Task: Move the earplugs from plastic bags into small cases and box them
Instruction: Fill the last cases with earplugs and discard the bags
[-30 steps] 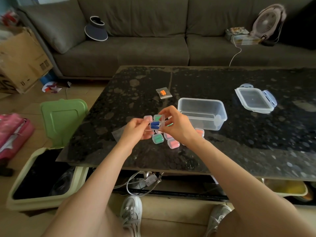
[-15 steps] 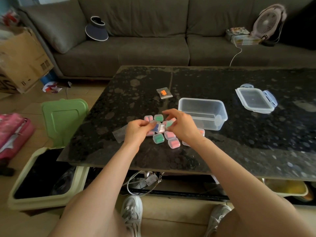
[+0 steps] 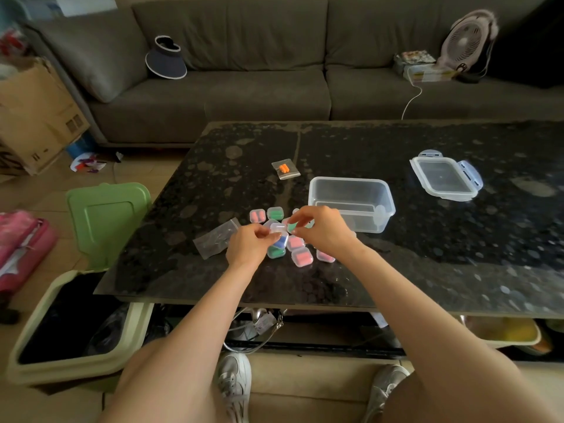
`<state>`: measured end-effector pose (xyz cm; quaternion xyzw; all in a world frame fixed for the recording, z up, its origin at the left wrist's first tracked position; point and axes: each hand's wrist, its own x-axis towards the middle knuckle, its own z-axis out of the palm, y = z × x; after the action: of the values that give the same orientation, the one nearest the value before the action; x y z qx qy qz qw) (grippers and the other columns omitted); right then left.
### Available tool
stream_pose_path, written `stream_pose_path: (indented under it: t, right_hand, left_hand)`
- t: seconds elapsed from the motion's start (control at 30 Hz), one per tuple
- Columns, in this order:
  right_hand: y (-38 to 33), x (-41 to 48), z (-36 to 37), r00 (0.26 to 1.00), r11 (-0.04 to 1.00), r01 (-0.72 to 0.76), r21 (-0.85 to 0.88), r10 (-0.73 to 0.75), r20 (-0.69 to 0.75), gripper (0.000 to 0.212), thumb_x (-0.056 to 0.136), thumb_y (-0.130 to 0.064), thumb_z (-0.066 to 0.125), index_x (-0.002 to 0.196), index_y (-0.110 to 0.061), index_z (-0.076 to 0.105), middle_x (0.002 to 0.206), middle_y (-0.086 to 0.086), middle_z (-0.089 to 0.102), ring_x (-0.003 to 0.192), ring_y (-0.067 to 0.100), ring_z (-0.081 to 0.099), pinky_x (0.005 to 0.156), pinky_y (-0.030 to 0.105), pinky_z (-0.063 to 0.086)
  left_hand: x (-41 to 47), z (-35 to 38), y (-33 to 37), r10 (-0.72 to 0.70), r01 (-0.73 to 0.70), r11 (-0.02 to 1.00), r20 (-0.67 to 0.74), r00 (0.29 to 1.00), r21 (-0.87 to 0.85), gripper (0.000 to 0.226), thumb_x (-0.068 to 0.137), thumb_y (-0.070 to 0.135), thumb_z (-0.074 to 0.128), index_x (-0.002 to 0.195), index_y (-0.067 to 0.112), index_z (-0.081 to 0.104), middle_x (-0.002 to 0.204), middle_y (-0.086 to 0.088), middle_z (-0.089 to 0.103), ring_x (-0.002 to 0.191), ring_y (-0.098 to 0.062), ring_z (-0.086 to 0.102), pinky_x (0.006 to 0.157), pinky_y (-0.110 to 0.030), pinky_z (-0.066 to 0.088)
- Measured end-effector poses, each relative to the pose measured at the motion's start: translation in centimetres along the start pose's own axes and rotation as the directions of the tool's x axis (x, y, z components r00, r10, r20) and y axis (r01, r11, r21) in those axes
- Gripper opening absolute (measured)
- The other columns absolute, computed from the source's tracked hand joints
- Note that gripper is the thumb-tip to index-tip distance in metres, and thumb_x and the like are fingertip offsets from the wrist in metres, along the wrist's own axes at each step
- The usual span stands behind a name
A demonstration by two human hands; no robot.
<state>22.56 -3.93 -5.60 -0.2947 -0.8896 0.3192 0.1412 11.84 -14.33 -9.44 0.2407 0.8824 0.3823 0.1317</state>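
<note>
My left hand and my right hand meet over a cluster of small clear cases on the black table. Both pinch one small case with blue earplugs, its clear lid tipped up. Closed cases with pink earplugs and green earplugs lie around it. A small plastic bag with orange earplugs lies farther back. An empty plastic bag lies left of my left hand. The clear plastic box stands open, just right of my right hand.
The box's lid lies upside down at the right of the table. A green-lidded bin stands open on the floor at the left. A grey sofa with a visor and a fan runs behind the table.
Both hands lowered the blue-earplug case from above the table down to the cluster of cases, and the fingers shifted to its lid.
</note>
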Motion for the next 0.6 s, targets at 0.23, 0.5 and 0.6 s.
stream_pose_path:
  t: [0.23, 0.5, 0.6]
  right_hand:
    - [-0.6, -0.7, -0.1, 0.998, 0.999, 0.042, -0.016, -0.041, 0.043, 0.022, 0.09, -0.022, 0.064, 0.111, -0.017, 0.069, 0.104, 0.001, 0.07, 0.089, 0.012, 0.062, 0.079, 0.021, 0.047]
    - [-2.3, 0.1, 1.1, 0.986, 0.996, 0.079, 0.032, -0.083, 0.145, 0.017, 0.091, -0.021, 0.062, 0.106, -0.021, 0.07, 0.103, 0.0, 0.07, 0.09, 0.013, 0.062, 0.087, 0.03, 0.054]
    - [-2.9, 0.2, 1.8, 0.98, 0.997, 0.069, 0.018, -0.071, 0.184, 0.008, 0.09, -0.03, 0.061, 0.09, -0.034, 0.068, 0.1, 0.001, 0.068, 0.096, 0.023, 0.059, 0.089, 0.041, 0.052]
  left_hand:
    - [0.3, -0.3, 0.0, 0.017, -0.015, 1.0, -0.152, 0.988, 0.015, 0.027, 0.087, 0.038, 0.064, 0.099, 0.014, 0.059, 0.099, -0.004, 0.066, 0.093, -0.022, 0.063, 0.072, -0.032, 0.047]
    - [2.1, -4.0, -5.3, -0.021, 0.122, 0.883, -0.221, 0.975, 0.454, 0.049, 0.082, 0.039, 0.069, 0.122, 0.018, 0.051, 0.131, -0.009, 0.046, 0.123, -0.029, 0.041, 0.095, -0.039, 0.039]
    - [2.0, -4.4, -6.4, 0.094, 0.031, 0.844, -0.205, 0.974, 0.536, 0.02, 0.091, 0.028, 0.058, 0.108, 0.018, 0.061, 0.121, -0.006, 0.054, 0.111, -0.026, 0.05, 0.086, -0.036, 0.042]
